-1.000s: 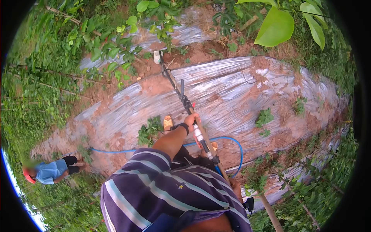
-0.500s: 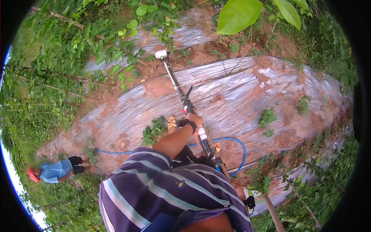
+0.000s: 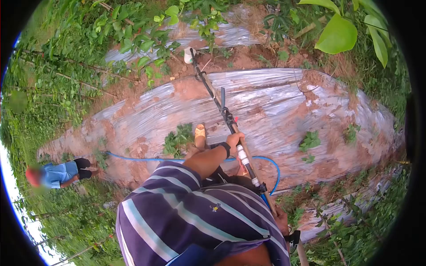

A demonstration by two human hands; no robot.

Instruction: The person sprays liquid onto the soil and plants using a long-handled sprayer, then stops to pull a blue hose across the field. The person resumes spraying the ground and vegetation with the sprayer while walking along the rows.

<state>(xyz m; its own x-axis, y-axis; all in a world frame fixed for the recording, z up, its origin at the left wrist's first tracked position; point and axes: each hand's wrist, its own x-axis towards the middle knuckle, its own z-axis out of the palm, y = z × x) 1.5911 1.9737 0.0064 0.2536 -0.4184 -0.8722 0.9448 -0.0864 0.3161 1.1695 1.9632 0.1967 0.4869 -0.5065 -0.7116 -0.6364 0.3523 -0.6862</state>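
A long pole (image 3: 214, 94) with black tape and a white pipe fitting (image 3: 242, 154) slants across the view from my waist to the ground ahead. My left hand (image 3: 234, 140) is wrapped around its middle, just above the white fitting. At the lower end, my right hand (image 3: 281, 220) is closed around the pole beside my striped shirt, with part of it hidden. The far end carries a white cylindrical head (image 3: 188, 56) over bare soil. A blue hose (image 3: 278, 174) curves near the pole's lower part and runs left along the ground.
Silvery plastic sheeting (image 3: 266, 106) streaked with red soil covers a raised bed. Small leafy plants (image 3: 310, 141) grow through it. A yellow sandal (image 3: 200, 131) on a foot shows near my left arm. Another person (image 3: 62, 173) in blue stands at left. Large leaves (image 3: 336, 35) hang at upper right.
The pole has shifted slightly right and rolled, with its white head now turned differently. Both my hands have moved a little with it. The sandalled foot shows more clearly.
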